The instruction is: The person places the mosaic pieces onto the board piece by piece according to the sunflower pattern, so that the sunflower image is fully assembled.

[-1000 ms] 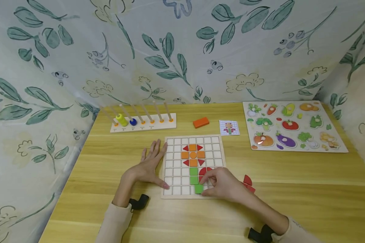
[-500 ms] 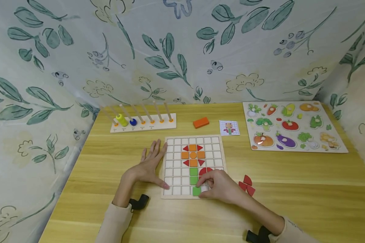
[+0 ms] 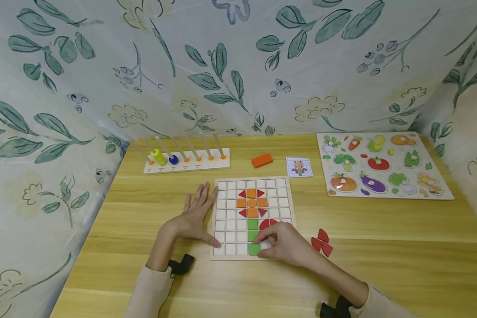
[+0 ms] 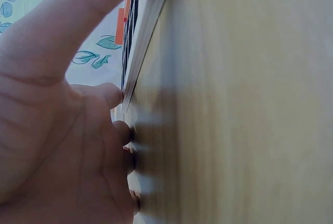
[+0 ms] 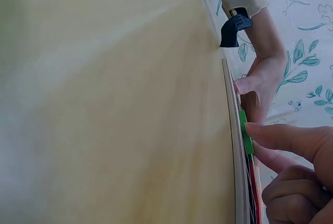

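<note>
In the head view, my left hand point(image 3: 192, 216) spreads its fingers along the left edge of a wooden grid board point(image 3: 213, 221), the thumb over its lower left corner. My right hand point(image 3: 288, 243) has its thumb and index finger at a green square tile point(image 3: 254, 250) in the bottom row. The right wrist view shows both fingertips on that green tile's edge, the tile slightly raised over the board. Above it lie two more green squares, then orange squares around an orange circle point(image 3: 252, 203) with red triangles. Red quarter-circles point(image 3: 268, 224) are partly covered by my right hand.
Loose red quarter-circle pieces point(image 3: 322, 242) lie right of the board. Behind it are an orange block point(image 3: 262, 160), a small pattern card point(image 3: 299, 167) and a peg stand point(image 3: 187, 164). A vegetable puzzle point(image 3: 381, 165) lies at the right.
My right hand has shifted left and slightly down with the green tile, which now sits nearly in line with the green column. My left hand stays put.
</note>
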`<control>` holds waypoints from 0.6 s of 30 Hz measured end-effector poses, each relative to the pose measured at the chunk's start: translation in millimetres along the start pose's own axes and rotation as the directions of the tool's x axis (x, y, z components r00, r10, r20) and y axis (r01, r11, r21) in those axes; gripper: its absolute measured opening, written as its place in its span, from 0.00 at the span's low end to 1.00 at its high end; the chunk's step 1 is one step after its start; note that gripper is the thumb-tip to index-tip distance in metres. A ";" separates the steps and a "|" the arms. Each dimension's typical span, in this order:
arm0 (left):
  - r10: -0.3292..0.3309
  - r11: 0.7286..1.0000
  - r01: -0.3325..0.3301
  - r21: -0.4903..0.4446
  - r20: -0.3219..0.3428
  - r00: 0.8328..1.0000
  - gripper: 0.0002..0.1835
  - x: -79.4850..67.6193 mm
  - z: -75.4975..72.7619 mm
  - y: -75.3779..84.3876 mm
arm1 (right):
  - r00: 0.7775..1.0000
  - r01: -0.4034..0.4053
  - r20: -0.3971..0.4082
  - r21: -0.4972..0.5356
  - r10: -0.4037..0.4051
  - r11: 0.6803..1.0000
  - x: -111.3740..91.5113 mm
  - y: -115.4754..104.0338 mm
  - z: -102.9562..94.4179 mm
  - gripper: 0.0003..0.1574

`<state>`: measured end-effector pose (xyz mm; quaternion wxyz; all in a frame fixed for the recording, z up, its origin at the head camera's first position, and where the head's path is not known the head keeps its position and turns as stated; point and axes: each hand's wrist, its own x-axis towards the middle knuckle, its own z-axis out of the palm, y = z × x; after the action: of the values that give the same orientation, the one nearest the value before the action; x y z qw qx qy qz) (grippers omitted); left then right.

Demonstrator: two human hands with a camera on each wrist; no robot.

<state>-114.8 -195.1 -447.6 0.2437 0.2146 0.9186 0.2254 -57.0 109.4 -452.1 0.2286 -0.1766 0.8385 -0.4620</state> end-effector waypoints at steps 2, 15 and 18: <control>0.001 1.000 -0.001 0.000 0.000 1.000 0.84 -0.2 -0.1 -0.2 | 1.000 -0.004 -0.015 -0.017 0.004 1.000 -0.4 -1.3 1.4 0.11; 0.001 1.000 -0.001 0.001 0.002 1.000 0.83 0.1 0.1 -0.8 | 1.000 0.010 -0.027 -0.028 -0.011 1.000 -0.7 -1.5 4.7 0.11; 0.000 1.000 0.000 0.001 0.001 1.000 0.83 0.1 -0.1 -0.5 | 1.000 0.013 -0.028 -0.020 -0.014 1.000 0.2 -0.5 5.0 0.11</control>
<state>-115.1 -195.5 -447.8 0.2441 0.2150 0.9185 0.2250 -54.3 105.6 -454.1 0.2118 -0.1780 0.8450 -0.4577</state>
